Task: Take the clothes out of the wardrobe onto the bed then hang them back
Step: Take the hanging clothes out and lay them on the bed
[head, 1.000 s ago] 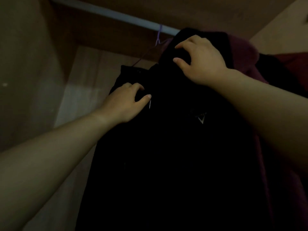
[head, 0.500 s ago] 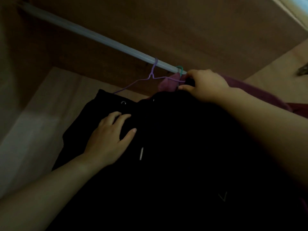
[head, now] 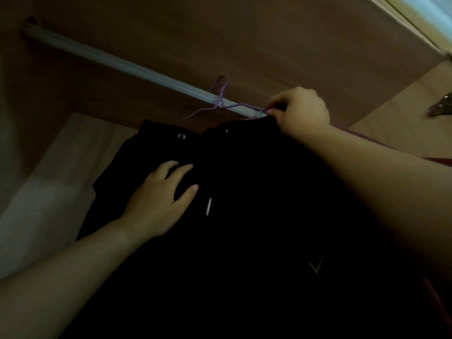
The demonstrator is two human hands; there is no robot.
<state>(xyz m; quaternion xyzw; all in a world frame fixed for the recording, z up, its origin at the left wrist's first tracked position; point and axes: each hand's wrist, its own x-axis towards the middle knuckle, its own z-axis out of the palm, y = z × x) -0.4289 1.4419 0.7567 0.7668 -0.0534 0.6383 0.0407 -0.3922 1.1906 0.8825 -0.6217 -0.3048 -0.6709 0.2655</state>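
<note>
The black garment [head: 244,216] hides its hanger's shoulders and runs past the bottom edge.

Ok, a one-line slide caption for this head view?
Inside a dim wardrobe, the right hand pinches a purple hanger on the rail while the left hand rests on a black garment.

This is the inside of a wardrobe in a home, most likely a bedroom. A long pale rail [head: 137,69] runs across under a brown wooden top board [head: 244,33]. A thin purple hanger [head: 220,101] hooks over the rail. A black piece of clothing [head: 244,216] hangs below it. Light wooden walls [head: 73,155] close in the sides. It is dim in here.
</note>
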